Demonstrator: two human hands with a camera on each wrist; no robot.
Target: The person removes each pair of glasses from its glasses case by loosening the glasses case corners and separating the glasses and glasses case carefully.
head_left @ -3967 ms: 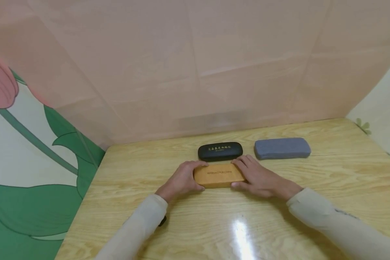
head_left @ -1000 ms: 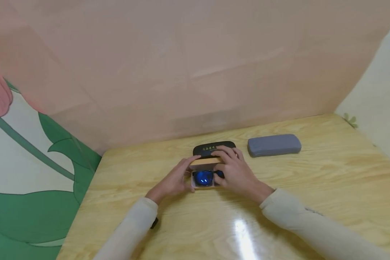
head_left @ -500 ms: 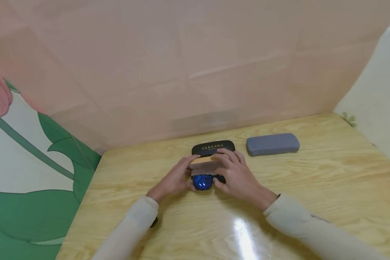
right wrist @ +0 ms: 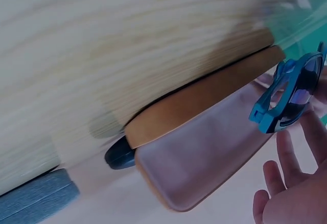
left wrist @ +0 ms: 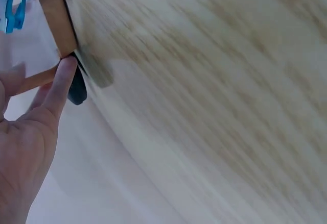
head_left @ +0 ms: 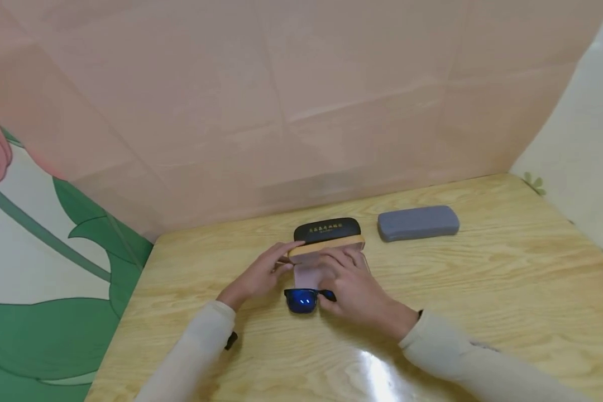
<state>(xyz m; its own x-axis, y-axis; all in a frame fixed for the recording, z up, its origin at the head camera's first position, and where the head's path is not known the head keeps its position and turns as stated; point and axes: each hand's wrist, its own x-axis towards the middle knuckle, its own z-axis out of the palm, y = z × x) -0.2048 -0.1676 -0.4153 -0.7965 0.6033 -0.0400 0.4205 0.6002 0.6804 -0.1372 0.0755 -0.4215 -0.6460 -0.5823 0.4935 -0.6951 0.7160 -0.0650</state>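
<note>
Sunglasses (head_left: 301, 301) with blue mirrored lenses are pinched in my right hand (head_left: 357, 293), in front of the case. In the right wrist view the sunglasses (right wrist: 291, 91) hang off the fingertips, over the pale inside of the tan glasses case (right wrist: 204, 96). That glasses case (head_left: 326, 244) stands open on the table, its lid tilted back. My left hand (head_left: 256, 277) grips the case's left end. The left wrist view has the index finger of the left hand (left wrist: 30, 142) against the case's corner, with the thumb on the inner side. The right hand partly covers the case.
A black glasses case (head_left: 328, 228) with gold lettering lies right behind the tan one. To its right is a grey-blue glasses case (head_left: 418, 222). A pink cloth backdrop (head_left: 281, 111) rises behind the wooden table (head_left: 507, 279).
The tan case, closed four seconds ago, now stands open. My right hand has taken the sunglasses out of it and drawn them towards me. The left hand stays at the case's left end.
</note>
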